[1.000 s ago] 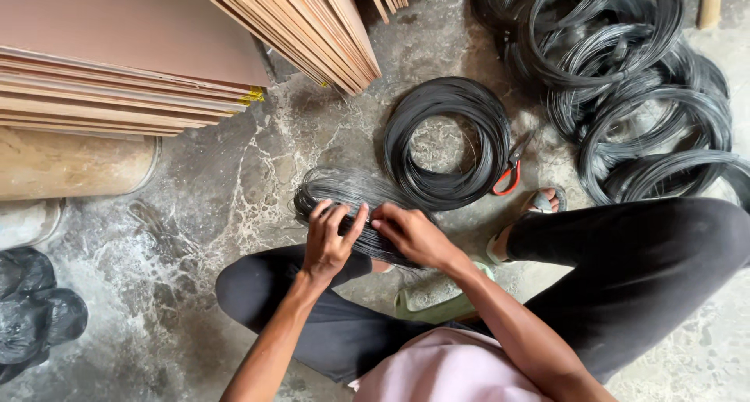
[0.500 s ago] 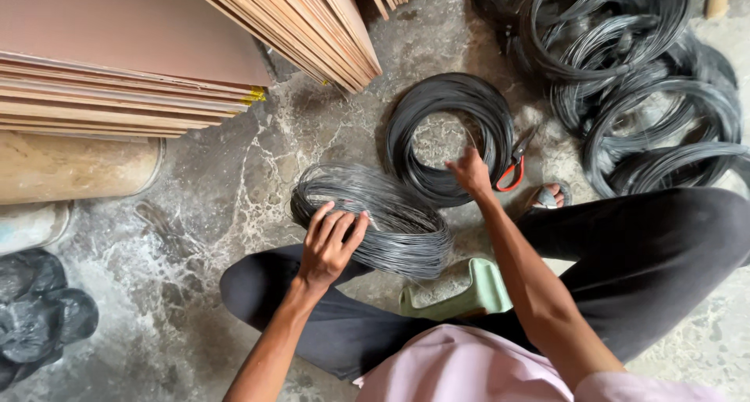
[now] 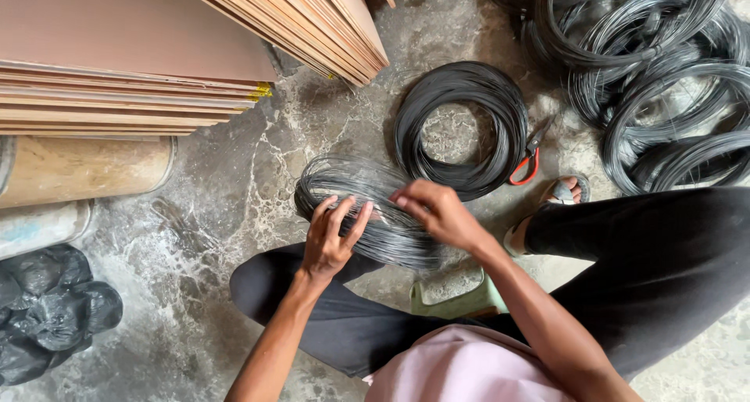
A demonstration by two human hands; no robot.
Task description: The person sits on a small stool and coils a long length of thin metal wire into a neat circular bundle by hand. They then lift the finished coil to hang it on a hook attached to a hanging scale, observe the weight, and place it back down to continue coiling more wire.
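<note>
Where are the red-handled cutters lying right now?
In the head view, the red-handled cutters lie on the concrete floor right of centre, against the right edge of the flat black wire coil, just above the person's sandalled foot.

The right hand (image 3: 437,210), which half a second ago stretches out to the dark wire coil (image 3: 461,128) near the red-handled cutters (image 3: 527,161), is back at the grey wire bundle (image 3: 363,207) in front of the knees, fingertips pressed on its top edge just beside the left hand (image 3: 332,234). The left hand's fingers, spread flat over the bundle before, now curl more over the strands. The bundle lies slightly flatter and closer to the lap.
</note>
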